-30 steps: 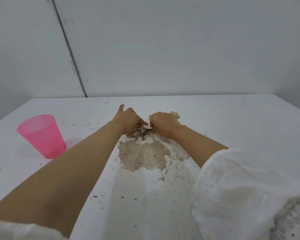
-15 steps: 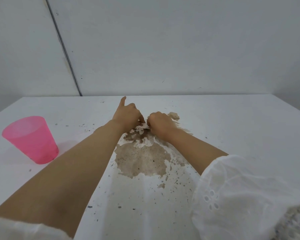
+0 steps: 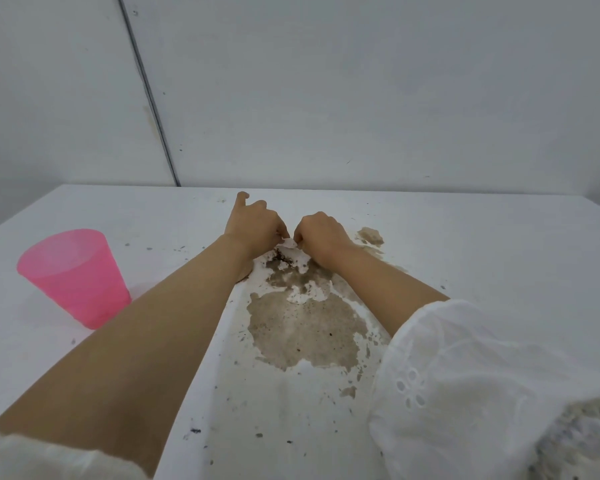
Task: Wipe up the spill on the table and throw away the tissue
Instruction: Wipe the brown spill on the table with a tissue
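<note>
Hands (image 3: 288,233) pinch crumpled white tissue (image 3: 289,242) above blotchy brown spill (image 3: 305,327).

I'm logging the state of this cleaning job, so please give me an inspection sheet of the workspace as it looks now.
Surface: white table, speckled with dark crumbs.
Job's things: brown spill spread mid-table, mostly unwiped; small white tissue pinched between both hands at the spill's far edge.
Clutter: pink cup, upright, left of the spill.
Hands: left hand and right hand both closed on the tissue.
Cables: nothing seen.
Surroundings: plain pale wall with a dark seam; no bin in view.
</note>
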